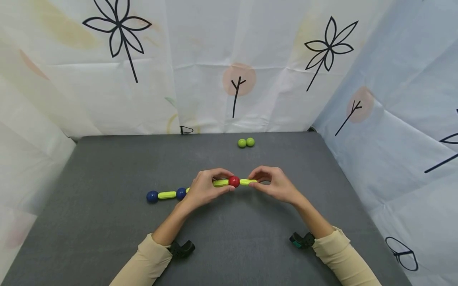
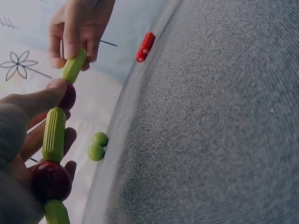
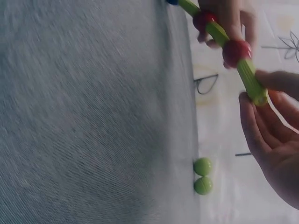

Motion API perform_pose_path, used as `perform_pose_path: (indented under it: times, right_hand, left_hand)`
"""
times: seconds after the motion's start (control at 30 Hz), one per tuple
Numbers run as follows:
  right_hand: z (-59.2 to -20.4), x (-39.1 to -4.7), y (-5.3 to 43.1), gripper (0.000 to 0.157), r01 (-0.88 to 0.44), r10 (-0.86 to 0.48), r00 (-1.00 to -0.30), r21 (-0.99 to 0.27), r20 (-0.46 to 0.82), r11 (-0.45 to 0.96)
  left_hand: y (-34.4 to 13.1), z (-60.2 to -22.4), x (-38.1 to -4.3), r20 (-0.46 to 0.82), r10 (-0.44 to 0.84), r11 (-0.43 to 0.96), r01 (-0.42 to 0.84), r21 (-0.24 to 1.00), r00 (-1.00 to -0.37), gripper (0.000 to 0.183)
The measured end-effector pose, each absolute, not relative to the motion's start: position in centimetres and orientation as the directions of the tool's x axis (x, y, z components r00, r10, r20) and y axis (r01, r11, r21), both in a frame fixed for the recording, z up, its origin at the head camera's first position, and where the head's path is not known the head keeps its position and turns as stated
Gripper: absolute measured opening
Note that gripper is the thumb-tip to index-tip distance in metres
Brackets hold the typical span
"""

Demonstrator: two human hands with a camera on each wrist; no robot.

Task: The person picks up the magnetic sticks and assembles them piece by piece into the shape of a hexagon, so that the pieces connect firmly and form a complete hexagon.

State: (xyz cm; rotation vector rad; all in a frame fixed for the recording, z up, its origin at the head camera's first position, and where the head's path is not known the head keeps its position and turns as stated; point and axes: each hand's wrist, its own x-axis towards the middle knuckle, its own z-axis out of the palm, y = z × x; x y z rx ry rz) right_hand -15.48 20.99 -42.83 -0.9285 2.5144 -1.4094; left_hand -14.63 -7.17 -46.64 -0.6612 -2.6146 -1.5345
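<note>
A straight chain of yellow-green ribbed rods and balls runs across the space before me. Its left part has a blue ball (image 1: 152, 196), a rod (image 1: 167, 195) and another blue ball (image 1: 181, 193). My left hand (image 1: 202, 190) covers the middle and pinches the red ball (image 1: 234, 181) near the right end. A second red ball (image 2: 52, 181), hidden in the head view, shows by the left palm in the left wrist view. My right hand (image 1: 277, 184) pinches the free end of the last rod (image 3: 251, 81), whose other end meets the red ball.
Two green balls (image 1: 246, 142) sit side by side near the back edge of the grey table (image 1: 107, 167). Red rods (image 2: 147, 43) lie on the table in the left wrist view. Printed white cloth (image 1: 200, 99) stands behind and at the sides.
</note>
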Motion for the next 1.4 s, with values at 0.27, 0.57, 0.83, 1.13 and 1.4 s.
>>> perform_pose_path:
  times: [0.27, 0.57, 0.83, 1.13, 1.4]
  right_hand:
    - [-43.2, -15.0, 20.3, 0.018, -0.404, -0.507, -0.845, -0.826, 0.171, 0.394]
    - [-43.7, -15.0, 19.5, 0.020, -0.416, -0.515, -0.834, -0.838, 0.197, 0.353]
    - [-43.7, -15.2, 19.2, 0.020, -0.411, -0.522, -0.829, -0.853, 0.202, 0.322]
    - [-43.1, -17.0, 19.7, 0.020, -0.357, -0.531, -0.829, -0.897, 0.174, 0.263]
    - [-42.4, -21.3, 19.3, 0.021, -0.308, -0.429, -0.890, -0.896, 0.153, 0.320]
  left_hand:
    - [-6.9, -46.2, -14.3, 0.246, 0.332, 0.466, 0.385, 0.797, -0.911, 0.038]
    - [-5.9, -46.6, -14.1, 0.274, 0.344, 0.490, 0.421, 0.764, -0.898, 0.037]
    - [-5.7, -47.3, -14.3, 0.312, 0.358, 0.380, 0.442, 0.812, -0.880, 0.027]
    - [-5.8, -47.7, -14.5, 0.303, 0.356, 0.352, 0.427, 0.833, -0.884, 0.021]
    - [-6.2, -47.8, -14.6, 0.292, 0.352, 0.340, 0.412, 0.845, -0.889, 0.021]
